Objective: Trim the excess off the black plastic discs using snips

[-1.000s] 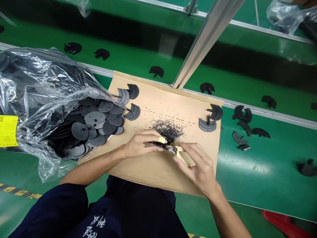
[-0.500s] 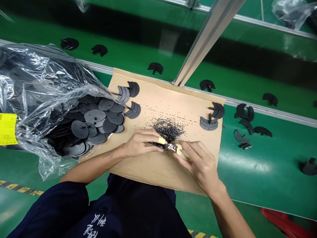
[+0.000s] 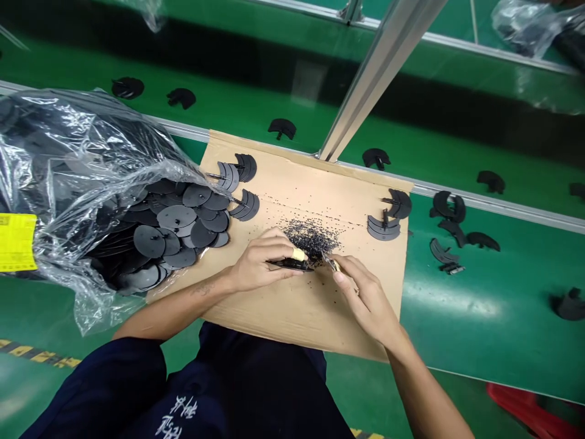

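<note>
My left hand (image 3: 262, 259) pinches a thin black plastic part (image 3: 292, 264) edge-on; a yellow wrap covers one fingertip. Close to that part's right end, my right hand (image 3: 365, 292) is closed around a pair of nippers (image 3: 328, 260) with metal jaws and pale yellow handles, mostly hidden by the fingers. The jaws point up and left, a little apart from the part. Just beyond both hands, many tiny black clippings (image 3: 313, 235) lie scattered over a cardboard sheet (image 3: 292, 317).
A clear plastic bag (image 3: 82, 134) full of black discs (image 3: 176, 216) lies open at the left. Curved black parts (image 3: 384, 227) sit at the cardboard's right edge, others (image 3: 247, 204) at its left. A metal post (image 3: 379, 79) rises behind. More parts lie on the green belt (image 3: 228, 116).
The nippers' jaws have moved away from the part in my left hand and now tilt upward. My left hand has stayed nearly in place. The view has shifted slightly.
</note>
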Demonstrator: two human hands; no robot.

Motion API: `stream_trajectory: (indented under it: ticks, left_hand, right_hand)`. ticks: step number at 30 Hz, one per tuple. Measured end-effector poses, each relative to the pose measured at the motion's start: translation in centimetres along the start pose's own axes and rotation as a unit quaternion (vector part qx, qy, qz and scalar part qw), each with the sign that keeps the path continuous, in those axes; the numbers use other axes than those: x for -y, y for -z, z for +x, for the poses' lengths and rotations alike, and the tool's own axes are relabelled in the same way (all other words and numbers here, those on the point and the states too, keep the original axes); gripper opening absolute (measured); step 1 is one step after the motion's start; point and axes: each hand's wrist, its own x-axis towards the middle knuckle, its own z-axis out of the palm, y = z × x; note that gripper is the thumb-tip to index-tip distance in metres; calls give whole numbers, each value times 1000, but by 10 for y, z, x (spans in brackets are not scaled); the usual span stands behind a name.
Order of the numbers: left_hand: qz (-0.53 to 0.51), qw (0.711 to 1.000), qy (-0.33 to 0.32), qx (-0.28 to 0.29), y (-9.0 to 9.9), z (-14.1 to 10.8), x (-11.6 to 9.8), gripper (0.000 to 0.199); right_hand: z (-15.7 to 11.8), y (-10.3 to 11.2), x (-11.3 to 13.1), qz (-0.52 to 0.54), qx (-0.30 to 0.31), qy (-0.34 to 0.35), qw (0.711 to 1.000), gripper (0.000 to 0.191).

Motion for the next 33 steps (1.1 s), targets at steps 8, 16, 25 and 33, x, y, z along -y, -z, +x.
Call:
stream_trajectory:
  ticks: [8, 16, 25, 33]
  left_hand:
    - [-120, 980, 147, -67, -9, -5, -3, 22]
    - [26, 997, 7, 73, 2, -4, -7, 27]
    - [-61, 994, 76, 40, 3, -8, -16, 21]
    - [-131, 984, 119, 21, -2, -11, -23, 15]
  right_hand:
    - [3, -27, 2, 117, -72, -9, 990, 33]
    - [3, -26, 12, -89, -109, 246, 959, 15]
    - [-3, 6, 5, -132, -84, 194, 969, 21]
    - [-1, 0, 6, -207, -84, 220, 950, 19]
